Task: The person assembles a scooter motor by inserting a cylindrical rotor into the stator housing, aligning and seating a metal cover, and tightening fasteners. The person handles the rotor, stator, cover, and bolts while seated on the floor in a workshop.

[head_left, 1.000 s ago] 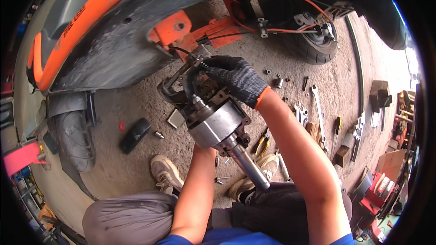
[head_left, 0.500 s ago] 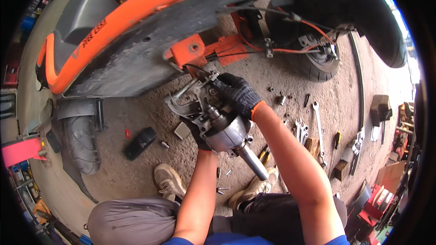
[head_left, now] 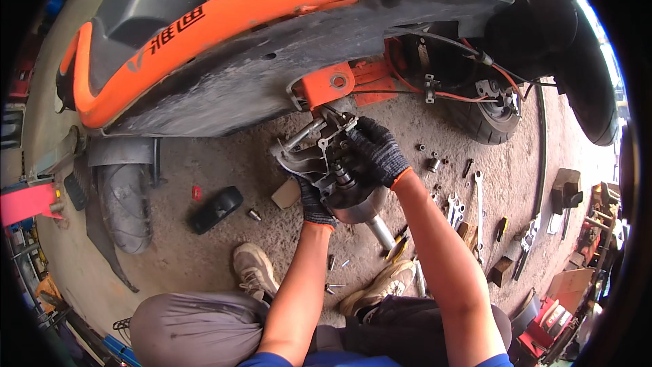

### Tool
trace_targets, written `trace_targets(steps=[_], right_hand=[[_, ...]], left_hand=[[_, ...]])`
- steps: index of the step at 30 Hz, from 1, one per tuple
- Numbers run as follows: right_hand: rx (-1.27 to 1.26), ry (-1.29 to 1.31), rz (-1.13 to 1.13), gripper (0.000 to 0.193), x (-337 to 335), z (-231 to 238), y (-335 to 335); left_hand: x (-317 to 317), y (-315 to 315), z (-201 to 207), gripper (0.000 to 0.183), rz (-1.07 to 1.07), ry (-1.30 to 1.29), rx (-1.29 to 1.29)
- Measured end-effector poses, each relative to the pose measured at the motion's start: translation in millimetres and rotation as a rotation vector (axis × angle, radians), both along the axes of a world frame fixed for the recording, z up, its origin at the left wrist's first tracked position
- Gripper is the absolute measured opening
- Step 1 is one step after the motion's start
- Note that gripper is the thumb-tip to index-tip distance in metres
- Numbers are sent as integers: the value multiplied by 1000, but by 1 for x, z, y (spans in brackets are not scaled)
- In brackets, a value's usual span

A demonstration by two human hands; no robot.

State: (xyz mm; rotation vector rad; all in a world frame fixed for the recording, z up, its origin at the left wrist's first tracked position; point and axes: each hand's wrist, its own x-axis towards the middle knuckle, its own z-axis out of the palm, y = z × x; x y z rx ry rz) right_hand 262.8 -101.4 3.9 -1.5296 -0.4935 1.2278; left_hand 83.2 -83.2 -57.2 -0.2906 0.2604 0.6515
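Note:
My two hands wear dark grey knit gloves with orange cuffs. Between them is a metal motor unit (head_left: 356,205), with a round silver housing, an open cast bracket and a thick shaft tube pointing toward my feet. My right hand (head_left: 377,151) is closed round the far right side of its bracket. My left hand (head_left: 314,202) grips the unit from the left and below, its fingers mostly hidden under the metal. Just beyond the unit is the orange bracket (head_left: 327,85) of a tipped-over orange and black scooter (head_left: 244,27); whether the two touch I cannot tell.
A scooter wheel (head_left: 124,207) stands at the left and another (head_left: 485,122) at the far right. Several loose wrenches, a long wrench (head_left: 479,211), sockets (head_left: 433,164) and a yellow screwdriver (head_left: 502,228) lie right. A black rounded block (head_left: 216,209) rests left, before my shoes (head_left: 252,265).
The whole view has shifted, with the scooter appearing farther right. My hands still hold the motor unit, now tilted so its shaft tube looks shorter. More of my left glove shows.

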Motion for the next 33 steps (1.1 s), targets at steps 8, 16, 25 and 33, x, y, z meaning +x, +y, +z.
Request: trace_targets(steps=[8,16,25,33], right_hand=[[-161,-654,114,39,6,84,14],[-66,-1047,71,28,-11,112,25],[-172,-236,53,39,-1,116,25],[-226,-295,87,43,10,116,27]], left_hand=[[28,-12,37,75,-6,-291,-135],[14,-14,33,69,-8,-99,21],[15,-16,34,62,-88,245,319],[40,-9,90,54,-116,1277,2200]])
